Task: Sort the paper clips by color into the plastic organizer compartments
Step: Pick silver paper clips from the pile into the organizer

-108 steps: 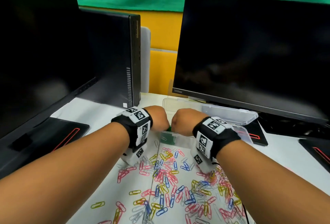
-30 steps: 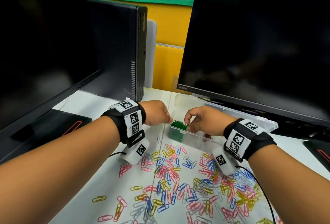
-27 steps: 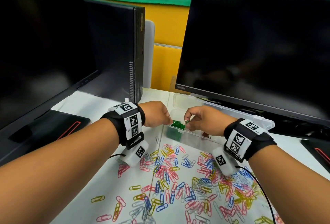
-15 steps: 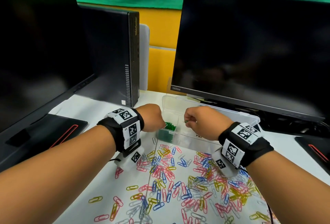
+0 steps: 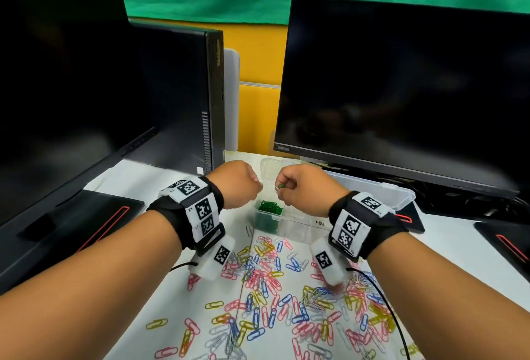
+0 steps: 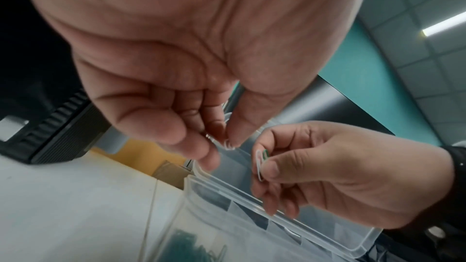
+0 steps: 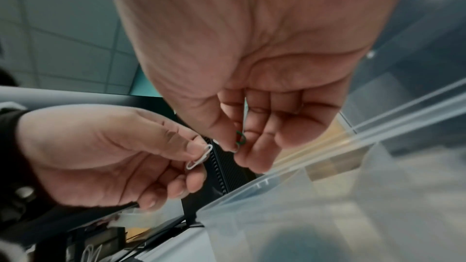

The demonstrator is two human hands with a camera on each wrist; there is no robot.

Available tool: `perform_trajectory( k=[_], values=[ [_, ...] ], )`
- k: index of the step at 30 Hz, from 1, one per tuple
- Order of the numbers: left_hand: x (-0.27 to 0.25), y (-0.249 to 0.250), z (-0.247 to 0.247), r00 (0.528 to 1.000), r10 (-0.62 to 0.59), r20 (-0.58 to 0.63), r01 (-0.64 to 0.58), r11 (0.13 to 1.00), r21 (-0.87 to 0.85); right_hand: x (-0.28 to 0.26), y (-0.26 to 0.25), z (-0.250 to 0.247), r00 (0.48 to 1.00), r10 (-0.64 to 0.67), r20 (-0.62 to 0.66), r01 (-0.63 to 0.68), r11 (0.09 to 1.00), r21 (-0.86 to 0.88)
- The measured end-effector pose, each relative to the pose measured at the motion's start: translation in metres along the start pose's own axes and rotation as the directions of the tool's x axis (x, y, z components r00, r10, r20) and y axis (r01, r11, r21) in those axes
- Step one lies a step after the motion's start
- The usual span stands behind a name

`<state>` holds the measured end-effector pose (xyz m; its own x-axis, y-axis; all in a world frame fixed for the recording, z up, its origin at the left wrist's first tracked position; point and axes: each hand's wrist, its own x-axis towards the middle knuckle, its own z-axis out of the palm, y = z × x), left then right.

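Your clear plastic organizer point(image 5: 289, 223) sits just below and beyond both hands, its leftmost compartment packed with green clips point(image 5: 270, 207). Your right hand point(image 5: 304, 190) pinches a green paper clip point(image 7: 240, 138) between thumb and forefinger; in the left wrist view a white clip shows there too. Your left hand point(image 5: 238, 184), just beside it, pinches a white paper clip point(image 7: 199, 156), other fingers curled. Mixed loose clips point(image 5: 275, 282) lie under your wrists.

Loose paper clips point(image 5: 266, 282) in pink, blue, yellow and white lie scattered over the near table. Just beyond them stands the clear plastic organizer point(image 5: 298, 225), lid open, its left compartment holding a heap of green clips point(image 5: 269, 207). Above it, a white clip point(image 7: 199, 156) and a green clip point(image 7: 239, 137) are pinched side by side.
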<state>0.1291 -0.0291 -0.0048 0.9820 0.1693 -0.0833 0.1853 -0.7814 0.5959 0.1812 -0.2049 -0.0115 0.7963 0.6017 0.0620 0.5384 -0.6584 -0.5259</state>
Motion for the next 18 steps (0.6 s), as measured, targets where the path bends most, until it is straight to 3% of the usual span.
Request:
perform_trajectory(
  k=[4,8,15,18],
  values=[
    [-0.001,-0.009,0.004,0.997,-0.074,0.035,0.081,0.924,-0.373,0.008,-0.005,0.008,1.0,0.02,-0.02,-0.019,0.998,0.054],
    [-0.002,-0.012,0.007,0.999,-0.019,0.027,0.031,0.807,-0.59,0.011,-0.009,0.013,0.997,0.067,-0.039,-0.061,0.989,0.135],
    [-0.002,-0.011,0.009,0.998,0.054,-0.044,-0.068,0.882,-0.466,0.012,-0.009,0.011,0.986,0.166,-0.005,-0.158,0.946,0.282],
    [0.002,-0.014,0.006,0.994,0.066,-0.088,-0.093,0.927,-0.363,0.015,-0.005,0.014,0.982,0.18,-0.048,-0.17,0.971,0.166]
  ],
)
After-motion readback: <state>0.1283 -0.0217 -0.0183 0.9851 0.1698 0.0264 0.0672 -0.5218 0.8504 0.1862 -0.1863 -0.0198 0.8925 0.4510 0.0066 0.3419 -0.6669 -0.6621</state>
